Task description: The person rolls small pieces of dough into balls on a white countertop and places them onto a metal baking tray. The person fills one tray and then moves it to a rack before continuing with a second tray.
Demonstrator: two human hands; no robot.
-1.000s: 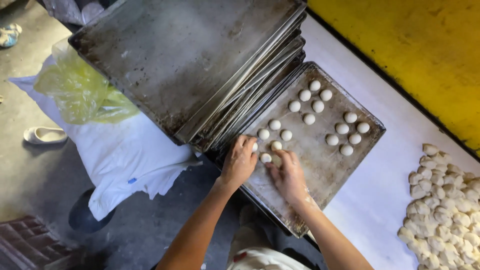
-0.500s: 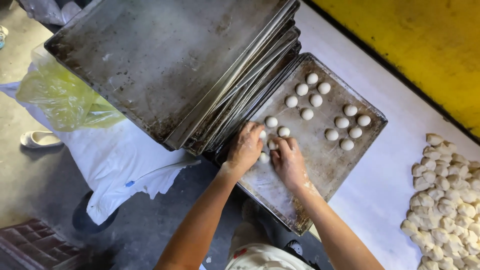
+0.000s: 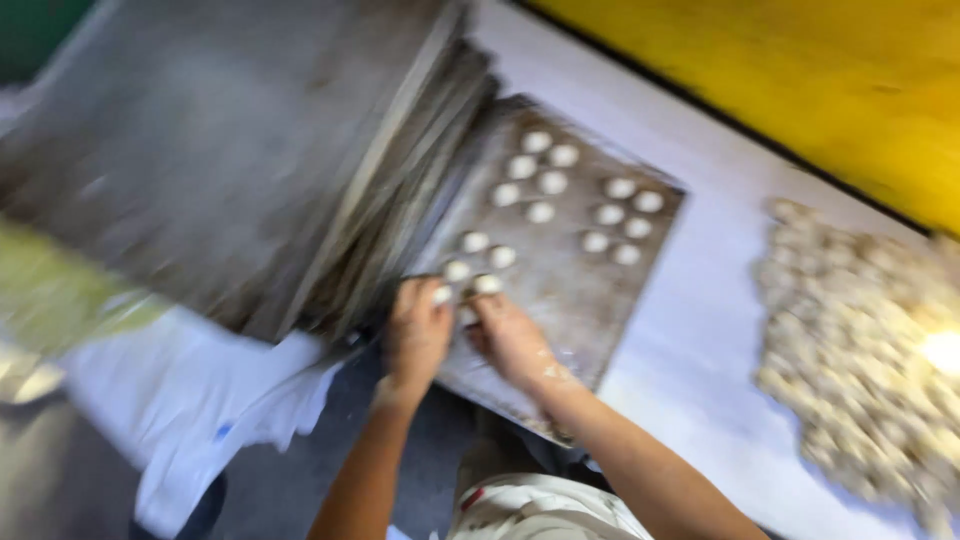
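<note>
A dark metal baking tray [image 3: 600, 300] lies on a white table and carries several small white dough balls [image 3: 555, 185] in groups. My left hand [image 3: 415, 335] rests at the tray's near left edge, its fingertips on a dough ball [image 3: 442, 294]. Close beside it, my right hand [image 3: 510, 340] touches another dough ball [image 3: 487, 284]. The picture is motion-blurred, so the exact grip of the fingers is unclear.
A tall stack of empty metal trays [image 3: 250, 160] sits to the left of the working tray. A large heap of dough pieces [image 3: 860, 350] lies on the white table [image 3: 700, 400] at the right. A yellow wall [image 3: 800, 70] runs behind. White sacks [image 3: 180, 390] lie lower left.
The view has swung right and blurred, bringing more of the dough heap into sight. Both hands stay at the tray's near left corner by the same dough balls.
</note>
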